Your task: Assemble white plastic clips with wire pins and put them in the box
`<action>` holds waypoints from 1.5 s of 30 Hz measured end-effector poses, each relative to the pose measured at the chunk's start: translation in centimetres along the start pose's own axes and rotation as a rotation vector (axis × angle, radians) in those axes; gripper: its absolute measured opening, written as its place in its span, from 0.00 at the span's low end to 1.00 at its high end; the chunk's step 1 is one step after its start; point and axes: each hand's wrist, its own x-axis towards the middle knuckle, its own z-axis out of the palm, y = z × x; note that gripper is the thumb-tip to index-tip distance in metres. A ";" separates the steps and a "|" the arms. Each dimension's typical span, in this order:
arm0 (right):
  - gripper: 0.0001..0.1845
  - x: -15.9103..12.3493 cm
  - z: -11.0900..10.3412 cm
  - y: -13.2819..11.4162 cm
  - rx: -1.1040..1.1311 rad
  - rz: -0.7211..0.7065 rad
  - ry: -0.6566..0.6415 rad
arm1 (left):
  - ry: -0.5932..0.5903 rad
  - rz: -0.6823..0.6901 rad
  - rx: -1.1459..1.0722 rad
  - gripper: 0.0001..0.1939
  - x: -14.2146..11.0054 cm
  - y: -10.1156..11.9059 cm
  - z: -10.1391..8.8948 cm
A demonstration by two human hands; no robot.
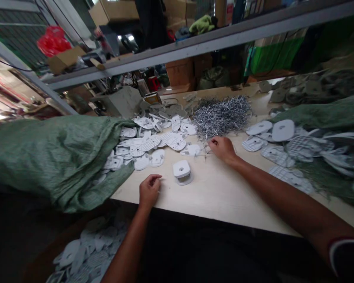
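Note:
My left hand [149, 190] rests at the near edge of the pale table [224, 196], fingers curled together in a pinch; what it holds is too small to make out. Just right of it sits a small stack of white plastic parts [182, 172]. My right hand [222, 148] reaches to the near edge of a heap of thin metal pins [221, 114], fingers curled down onto loose pins. White plastic plates [153, 141] spill from a green woven sack [56, 157] at the left.
More white plates [279, 131] lie at the right beside another green sack [327, 114]. A bin of white parts [82, 255] sits below the table's near edge. A metal shelf rail [194, 47] crosses above, with cardboard boxes [179, 72] behind.

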 end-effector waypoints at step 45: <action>0.19 -0.7 -0.1 6.8 -0.063 -0.145 0.278 | 0.062 -0.049 -0.124 0.15 -1.7 0.2 0.1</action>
